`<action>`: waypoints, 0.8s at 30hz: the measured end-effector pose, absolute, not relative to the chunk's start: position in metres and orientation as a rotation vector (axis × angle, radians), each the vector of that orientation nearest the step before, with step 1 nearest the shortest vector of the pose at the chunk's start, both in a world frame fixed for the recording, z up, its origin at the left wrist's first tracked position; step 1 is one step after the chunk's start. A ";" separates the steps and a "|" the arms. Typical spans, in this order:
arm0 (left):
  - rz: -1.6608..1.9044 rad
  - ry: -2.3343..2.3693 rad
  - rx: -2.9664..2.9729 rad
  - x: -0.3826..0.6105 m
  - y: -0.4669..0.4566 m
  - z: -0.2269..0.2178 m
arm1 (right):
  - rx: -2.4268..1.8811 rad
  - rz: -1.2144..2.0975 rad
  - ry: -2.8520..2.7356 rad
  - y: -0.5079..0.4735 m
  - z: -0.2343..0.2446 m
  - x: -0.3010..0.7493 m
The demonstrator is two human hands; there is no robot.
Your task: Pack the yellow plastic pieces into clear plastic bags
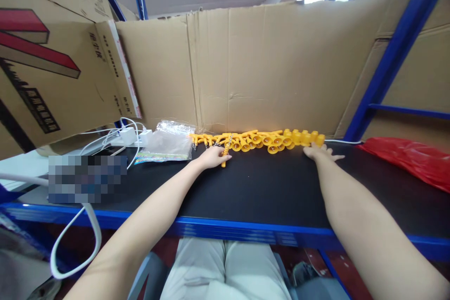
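My left hand [211, 157] is closed on a yellow ribbed handle [225, 157], with a thin chain hanging over it. Behind it, more yellow handles [206, 138] with small chains lie in a row against the cardboard. Several yellow bell-shaped cups [267, 141] lie on their sides in the middle, their openings facing me. At the right end of the row stand several yellow cups [305, 138] close together. My right hand [322, 152] reaches to the rightmost of these, fingers spread, the thumb side at the cups' base. Whether it grips one is hard to see.
A clear plastic bag [167, 143] lies left of the handles, beside white chargers and cables [128, 136]. A red plastic bag [408, 157] is at the right. Cardboard [281, 70] walls the back; a blue post [390, 56] rises at right. The black tabletop [260, 187] has a blue front edge.
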State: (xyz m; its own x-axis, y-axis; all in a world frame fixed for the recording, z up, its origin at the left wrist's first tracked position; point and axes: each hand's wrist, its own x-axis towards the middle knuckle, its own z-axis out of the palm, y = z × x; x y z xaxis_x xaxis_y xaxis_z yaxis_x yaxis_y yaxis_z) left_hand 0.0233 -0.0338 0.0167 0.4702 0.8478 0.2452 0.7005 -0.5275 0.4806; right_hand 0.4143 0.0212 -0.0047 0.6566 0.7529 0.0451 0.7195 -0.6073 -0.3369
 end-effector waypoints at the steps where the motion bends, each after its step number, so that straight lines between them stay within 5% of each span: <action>1: 0.671 1.317 2.404 0.023 -0.034 0.017 | -2.546 0.136 -1.169 0.020 -0.004 0.413; 24: 0.647 1.328 2.475 0.023 -0.037 0.017 | -2.408 0.050 -1.116 -0.006 0.000 0.411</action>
State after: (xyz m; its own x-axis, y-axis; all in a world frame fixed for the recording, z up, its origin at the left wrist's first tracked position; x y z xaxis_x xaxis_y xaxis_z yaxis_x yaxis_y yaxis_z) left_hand 0.0235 -0.0367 0.0174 0.4833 0.8356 0.2610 0.7207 -0.5490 0.4232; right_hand 0.4105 -0.0062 -0.0001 0.6662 0.7274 0.1645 0.7096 -0.5504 -0.4399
